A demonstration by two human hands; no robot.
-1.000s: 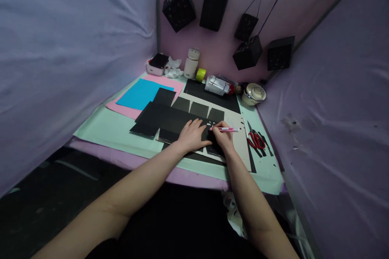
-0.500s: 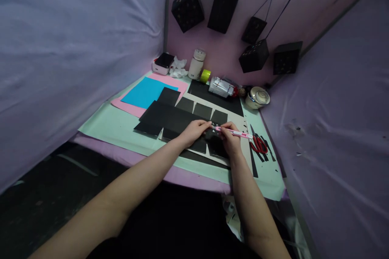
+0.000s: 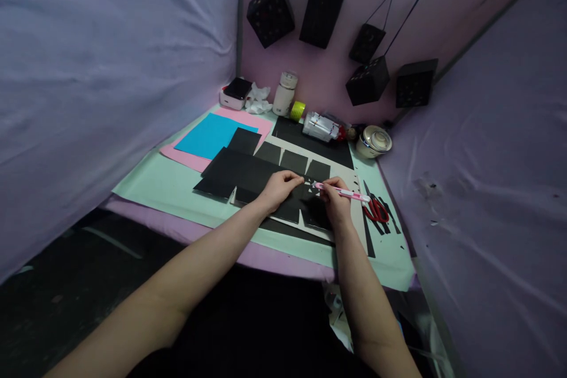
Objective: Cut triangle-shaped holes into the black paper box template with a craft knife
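no text or label is readable anywhere.

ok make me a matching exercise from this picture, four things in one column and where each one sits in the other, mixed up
Things:
1. pink craft knife
2. red-handled scissors
3. blue paper sheet
4. flat black card cut-out

Places:
A. lying on the pink sheet
B. under the left hand
C. on the mat, right of the right hand
D. held in the right hand

Pairs: 1-D, 2-C, 3-A, 4-B

Black card [image 3: 248, 172], pink-white knife [image 3: 348, 192], red scissors [image 3: 375, 211].
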